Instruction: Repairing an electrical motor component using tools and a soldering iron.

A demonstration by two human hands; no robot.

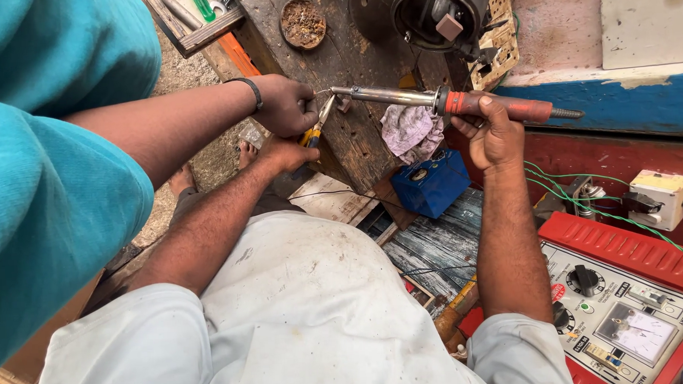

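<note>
My right hand (494, 130) is shut on the red-orange handle of a large soldering iron (399, 97). Its metal barrel points left, and the tip meets a thin wire near the jaws of yellow-handled pliers (320, 123). My left hand (286, 153) grips those pliers from below. Just above it, a co-worker's hand (282, 103) with a black wristband pinches the same wire. That person wears a teal shirt and reaches in from the left. All three hands meet over the edge of a worn wooden bench (352, 55).
A crumpled cloth (409, 127) and a blue box (432, 183) lie below the iron. A red meter unit with knobs (626, 311), a white switch box (659, 196) and green wires (584, 202) sit at the right. A round tin (303, 23) and a dark cylinder housing (441, 10) stand on the bench.
</note>
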